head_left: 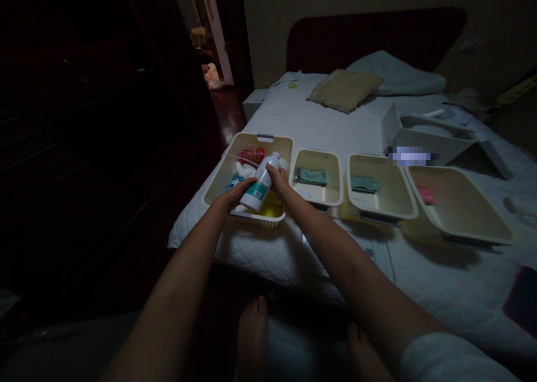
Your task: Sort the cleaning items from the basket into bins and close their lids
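Observation:
Both of my hands are closed around a white bottle (pixel 259 187) with a green label and a barcode, tilted over a perforated cream basket (pixel 215 183). My left hand (pixel 239 193) grips its lower left side. Nearer the white cap, my right hand (pixel 277 177) holds the upper right side. Inside the basket lie a red item (pixel 250 156), a blue-labelled item (pixel 236 180), something white and something yellow (pixel 272 207); their kinds are hard to make out in the dim light.
Right of the basket stand three cream bins: one (pixel 330 194) with a green folded cloth (pixel 312 177), one (pixel 396 203) with another green cloth (pixel 363 184), one (pixel 470 214) with a pink item (pixel 425 195). Behind are a white box (pixel 444 141) and a beige cushion (pixel 346 89) on the bed (pixel 289 116).

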`<state>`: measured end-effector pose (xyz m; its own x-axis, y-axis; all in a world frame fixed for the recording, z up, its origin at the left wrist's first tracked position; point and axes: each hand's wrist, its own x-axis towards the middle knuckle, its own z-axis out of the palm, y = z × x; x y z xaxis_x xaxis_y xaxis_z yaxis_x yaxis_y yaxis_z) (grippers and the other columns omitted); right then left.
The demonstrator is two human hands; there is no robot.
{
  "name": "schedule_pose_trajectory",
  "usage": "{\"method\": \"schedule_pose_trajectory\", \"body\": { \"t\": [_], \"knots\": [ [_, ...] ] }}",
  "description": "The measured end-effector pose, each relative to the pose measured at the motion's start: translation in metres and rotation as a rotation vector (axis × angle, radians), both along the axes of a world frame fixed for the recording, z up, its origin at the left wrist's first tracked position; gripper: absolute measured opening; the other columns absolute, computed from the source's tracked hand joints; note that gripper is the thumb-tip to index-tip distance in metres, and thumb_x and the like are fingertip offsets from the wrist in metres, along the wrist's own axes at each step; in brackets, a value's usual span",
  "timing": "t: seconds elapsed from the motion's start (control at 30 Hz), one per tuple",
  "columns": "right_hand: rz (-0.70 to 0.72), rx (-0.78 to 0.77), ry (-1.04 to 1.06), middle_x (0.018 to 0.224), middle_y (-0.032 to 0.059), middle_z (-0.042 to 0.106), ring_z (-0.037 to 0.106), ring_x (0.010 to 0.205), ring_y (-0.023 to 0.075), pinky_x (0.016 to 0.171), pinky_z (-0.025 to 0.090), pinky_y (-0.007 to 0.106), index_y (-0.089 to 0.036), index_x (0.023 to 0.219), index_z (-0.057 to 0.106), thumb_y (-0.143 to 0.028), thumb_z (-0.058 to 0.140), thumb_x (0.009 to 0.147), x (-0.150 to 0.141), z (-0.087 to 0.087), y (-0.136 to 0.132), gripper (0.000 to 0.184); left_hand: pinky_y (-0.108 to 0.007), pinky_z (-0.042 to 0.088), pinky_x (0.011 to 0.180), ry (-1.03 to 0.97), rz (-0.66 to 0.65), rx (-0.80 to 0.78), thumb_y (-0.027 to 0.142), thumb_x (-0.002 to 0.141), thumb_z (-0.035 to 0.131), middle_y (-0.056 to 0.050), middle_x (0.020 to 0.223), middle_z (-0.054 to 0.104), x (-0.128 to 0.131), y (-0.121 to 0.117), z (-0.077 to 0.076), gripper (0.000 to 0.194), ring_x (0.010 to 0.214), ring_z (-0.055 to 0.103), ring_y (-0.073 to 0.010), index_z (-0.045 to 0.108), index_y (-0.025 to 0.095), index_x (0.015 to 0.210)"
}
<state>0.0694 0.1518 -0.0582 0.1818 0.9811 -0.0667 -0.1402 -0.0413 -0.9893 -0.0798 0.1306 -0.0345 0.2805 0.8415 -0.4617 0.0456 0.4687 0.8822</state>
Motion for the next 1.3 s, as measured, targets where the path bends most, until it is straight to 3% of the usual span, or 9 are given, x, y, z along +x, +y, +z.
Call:
{"method": "schedule_pose_trajectory", "body": {
  "t": [0.2,0.33,0.47,0.77,0.93,1.1,1.3],
  "knots": [
    [-0.099,-0.017,0.125,0.08,0.0033,0.063,0.062,0.075,0.0181,0.07,0.05,0.031,-0.016,0.097,0.055,-0.044,0.065,0.067,-0.003,0.008,-0.006,0.042,-0.031,0.052,0.072,-0.038,-0.144,-0.019,0.047,0.065,0.067,-0.006,0.097,0.07,0.003,-0.005,0.005,0.05,0.083,0.066,-0.0219,0.062,0.017,0.104],
    [-0.115,-0.011,0.1,0.083,0.0043,0.064,0.062,0.079,0.0188,0.07,0.05,0.03,-0.015,0.095,0.055,-0.039,0.068,0.063,-0.001,0.009,-0.008,0.042,-0.026,0.05,0.07,0.107,-0.235,0.082,0.048,0.061,0.072,-0.004,0.103,0.067,0.002,-0.004,0.001,0.053,0.089,0.063,-0.019,0.06,0.021,0.105],
    [-0.122,-0.017,0.077,0.082,0.0042,0.064,0.062,0.081,0.0198,0.071,0.049,0.031,-0.015,0.096,0.055,-0.041,0.068,0.061,0.0,0.009,-0.008,0.045,-0.025,0.048,0.064,0.192,-0.292,0.121,0.053,0.061,0.07,-0.002,0.098,0.066,0.003,-0.005,0.0,0.057,0.082,0.063,-0.0173,0.056,0.024,0.108],
    [-0.113,-0.052,0.029,0.086,0.0047,0.063,0.062,0.084,0.0211,0.072,0.05,0.033,-0.018,0.099,0.053,-0.041,0.072,0.06,-0.002,0.008,-0.011,0.049,-0.025,0.045,0.058,0.331,-0.263,0.204,0.053,0.059,0.071,-0.004,0.091,0.066,0.007,-0.011,0.006,0.053,0.075,0.06,-0.0178,0.058,0.02,0.098],
    [-0.017,-0.058,0.077,0.083,0.0037,0.063,0.061,0.085,0.0209,0.073,0.05,0.034,-0.019,0.1,0.053,-0.04,0.069,0.066,-0.002,0.008,-0.01,0.042,-0.024,0.044,0.055,0.393,-0.223,0.237,0.051,0.058,0.072,-0.004,0.096,0.066,0.005,-0.011,0.004,0.054,0.08,0.061,-0.0192,0.059,0.022,0.102],
    [0.095,-0.069,0.207,0.09,0.0025,0.064,0.061,0.082,0.0174,0.073,0.05,0.033,-0.021,0.1,0.054,-0.05,0.059,0.074,0.003,0.009,-0.011,0.039,-0.025,0.046,0.058,0.307,-0.147,0.22,0.05,0.056,0.072,-0.006,0.098,0.067,0.001,-0.008,0.001,0.058,0.082,0.063,-0.0212,0.061,0.02,0.104],
    [0.188,-0.116,0.339,0.087,0.0013,0.064,0.06,0.076,0.0151,0.071,0.049,0.031,-0.023,0.101,0.052,-0.054,0.059,0.073,0.005,0.004,-0.006,0.042,-0.03,0.049,0.065,0.204,-0.044,0.213,0.054,0.055,0.069,-0.008,0.097,0.068,-0.002,-0.001,-0.005,0.062,0.084,0.064,-0.0235,0.062,0.016,0.104]
  ]
}}
